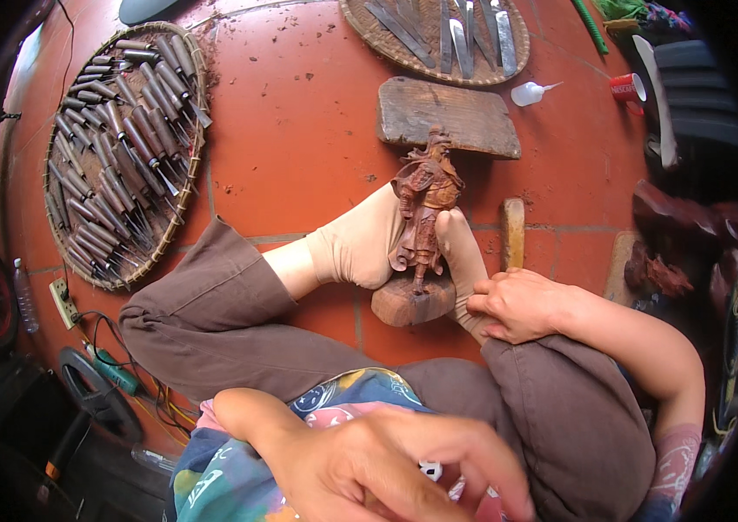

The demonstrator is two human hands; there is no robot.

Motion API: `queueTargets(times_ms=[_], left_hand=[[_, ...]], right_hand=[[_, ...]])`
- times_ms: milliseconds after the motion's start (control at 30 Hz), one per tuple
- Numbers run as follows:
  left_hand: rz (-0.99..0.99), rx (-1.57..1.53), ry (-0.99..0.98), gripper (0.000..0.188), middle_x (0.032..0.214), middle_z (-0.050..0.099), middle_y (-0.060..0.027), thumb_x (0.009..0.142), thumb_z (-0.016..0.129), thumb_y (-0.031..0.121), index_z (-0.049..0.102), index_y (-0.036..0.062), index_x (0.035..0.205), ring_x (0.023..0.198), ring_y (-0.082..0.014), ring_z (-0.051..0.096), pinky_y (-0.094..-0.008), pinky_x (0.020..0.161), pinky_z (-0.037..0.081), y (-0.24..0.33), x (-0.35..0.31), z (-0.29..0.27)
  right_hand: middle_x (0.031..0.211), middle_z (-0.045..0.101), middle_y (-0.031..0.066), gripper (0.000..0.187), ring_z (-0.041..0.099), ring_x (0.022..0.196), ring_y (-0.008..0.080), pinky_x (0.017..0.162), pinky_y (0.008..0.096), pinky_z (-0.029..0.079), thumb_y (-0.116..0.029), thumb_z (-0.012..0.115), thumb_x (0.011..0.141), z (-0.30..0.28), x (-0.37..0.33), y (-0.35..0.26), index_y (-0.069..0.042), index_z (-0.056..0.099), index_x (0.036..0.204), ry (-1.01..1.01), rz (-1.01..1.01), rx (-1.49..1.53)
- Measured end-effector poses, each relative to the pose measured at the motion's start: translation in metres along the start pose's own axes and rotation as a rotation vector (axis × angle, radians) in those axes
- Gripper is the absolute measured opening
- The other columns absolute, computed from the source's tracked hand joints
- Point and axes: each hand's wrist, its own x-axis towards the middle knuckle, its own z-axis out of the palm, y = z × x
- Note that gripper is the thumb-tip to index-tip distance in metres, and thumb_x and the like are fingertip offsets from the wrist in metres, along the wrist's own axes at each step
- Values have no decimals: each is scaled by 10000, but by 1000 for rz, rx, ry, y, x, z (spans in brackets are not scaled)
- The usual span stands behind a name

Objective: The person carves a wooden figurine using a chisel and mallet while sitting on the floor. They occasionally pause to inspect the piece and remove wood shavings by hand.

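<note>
A carved reddish-brown wooden statue (428, 204) of a robed figure stands upright on its rounded base (412, 304). The soles of my two beige-socked feet, the left foot (360, 239) and the right foot (464, 261), clamp it from both sides. My right hand (525, 304) is closed, its bent fingers resting against the right foot near the ankle. Close to the camera, my left hand (404, 461) is raised over my lap, slightly smeared, its fingers loosely bent and apart. Nothing held shows in it; its fingertips are partly cut off below. Neither hand touches the statue.
A woven tray (199, 78) of wood-handled carving tools lies left; another tray (369, 39) holds flat blades. Behind the statue are a wooden block (447, 113) and white squeeze bottle (530, 93). A wooden mallet-like piece (514, 233), red cup (625, 87) and power strip (63, 303) lie around.
</note>
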Motion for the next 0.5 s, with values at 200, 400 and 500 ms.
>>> queueTargets(times_ms=[200, 400, 500], left_hand=[[-334, 523, 283, 477, 991, 692, -175, 901, 690, 407, 719, -66, 956, 872, -245, 662, -354, 768, 516, 10, 3, -24], [-302, 1678, 439, 329, 1155, 664, -152, 802, 626, -12, 663, 19, 1127, 1051, -273, 646, -382, 826, 514, 24, -22, -42], [-718, 2318, 322, 558, 1388, 539, -174, 825, 704, 119, 535, 66, 1354, 1240, -328, 533, -450, 1031, 410, 38, -72, -64]], right_hand=[[1022, 647, 179, 299, 652, 954, 371, 858, 475, 508, -232, 646, 860, 7, -8, 6, -42, 620, 1090, 130, -14, 42], [868, 654, 125, 177, 665, 852, 342, 725, 462, 539, -187, 657, 840, 25, -46, 41, -71, 644, 973, 653, 189, 68], [1144, 624, 189, 553, 617, 1082, 336, 928, 445, 474, -393, 661, 838, 50, -48, 80, -35, 520, 1236, 280, 562, 164]])
